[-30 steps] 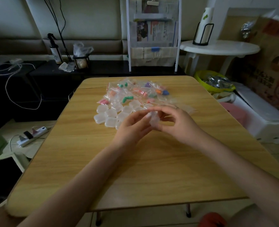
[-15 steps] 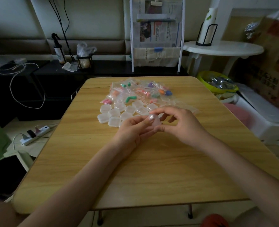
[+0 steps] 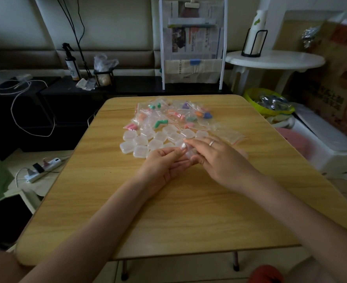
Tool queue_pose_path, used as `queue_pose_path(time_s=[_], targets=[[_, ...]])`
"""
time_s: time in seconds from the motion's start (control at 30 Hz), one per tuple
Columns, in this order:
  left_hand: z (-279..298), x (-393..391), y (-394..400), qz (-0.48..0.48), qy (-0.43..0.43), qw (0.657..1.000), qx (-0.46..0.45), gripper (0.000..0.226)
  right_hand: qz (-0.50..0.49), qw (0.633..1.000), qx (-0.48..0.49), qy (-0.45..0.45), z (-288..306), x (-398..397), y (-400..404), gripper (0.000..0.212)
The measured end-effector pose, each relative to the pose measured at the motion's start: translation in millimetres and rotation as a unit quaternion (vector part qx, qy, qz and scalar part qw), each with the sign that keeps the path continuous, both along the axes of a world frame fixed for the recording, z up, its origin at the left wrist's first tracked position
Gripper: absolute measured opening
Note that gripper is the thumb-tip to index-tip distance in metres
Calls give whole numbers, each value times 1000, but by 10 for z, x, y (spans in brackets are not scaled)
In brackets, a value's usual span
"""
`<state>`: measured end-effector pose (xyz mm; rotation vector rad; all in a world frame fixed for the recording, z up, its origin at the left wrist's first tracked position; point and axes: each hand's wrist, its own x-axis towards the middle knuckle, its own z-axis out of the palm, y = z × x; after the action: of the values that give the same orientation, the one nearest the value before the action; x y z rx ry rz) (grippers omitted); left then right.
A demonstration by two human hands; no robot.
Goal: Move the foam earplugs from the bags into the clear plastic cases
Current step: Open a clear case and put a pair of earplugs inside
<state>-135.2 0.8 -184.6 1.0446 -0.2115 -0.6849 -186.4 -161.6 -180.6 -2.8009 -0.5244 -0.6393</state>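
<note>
Holding one clear case (image 3: pixel 189 153) between both hands, the person works just above the bench (image 3: pixel 189 211), near its middle. The left hand (image 3: pixel 162 166) lies palm-up under the case with its fingers loosely curled round it, thumb tip on top, likely to steady it. The right hand (image 3: pixel 213 158) comes over from the other side, thumb and forefinger pinching the case's near edge, the other fingers stretched out and slightly spread; a ring (image 3: pixel 211 142) shows on one. That two-handed grip fits prying the lid open or snapping it shut, though the blur hides whether the lid is up and whether anything is inside.

Just beyond the hands sits a cluster of empty-looking cases (image 3: pixel 148 142), packed edge to edge within easy reach, probably so each can be picked up in turn. Behind them is a loose heap of bags (image 3: pixel 174 115), overlapping, with earplugs (image 3: pixel 160 123) of green, pink, orange and purple visible through the plastic. Most earplugs appear to be in the bags, so the task looks barely begun. One flat, empty-looking bag (image 3: pixel 229 135) lies to the right of the cases, apart from the heap.
</note>
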Motion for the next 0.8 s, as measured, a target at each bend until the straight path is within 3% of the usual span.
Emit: queue_pose_path(time_s=[0.17, 0.27, 0.37, 0.43, 0.53, 0.67, 0.73, 0.8], targets=[[18, -42, 4, -22, -20, 999, 19, 34, -19, 996, 83, 38, 100, -2, -66, 48], [28, -80, 6, -73, -27, 997, 22, 31, -14, 987, 162, 12, 132, 12, -116, 36], [57, -127, 9, -152, -2, 988, 10, 29, -22, 959, 277, 52, 136, 39, -113, 9], [59, -134, 8, -167, 9, 986, 11, 30, -20, 946, 317, 65, 130, 64, -122, 6], [53, -131, 1, -152, 12, 988, 13, 33, -26, 948, 312, 59, 86, 102, -146, 3], [62, -120, 4, -89, 20, 996, 7, 26, -32, 951, 303, 60, 32, 137, -174, 18], [82, -107, 4, -59, 10, 997, 44, 27, -36, 951, 300, 65, 35, 177, -181, 22], [88, -105, 10, -36, -56, 988, 139, 36, -35, 955, 287, 64, 44, 274, -205, 25]])
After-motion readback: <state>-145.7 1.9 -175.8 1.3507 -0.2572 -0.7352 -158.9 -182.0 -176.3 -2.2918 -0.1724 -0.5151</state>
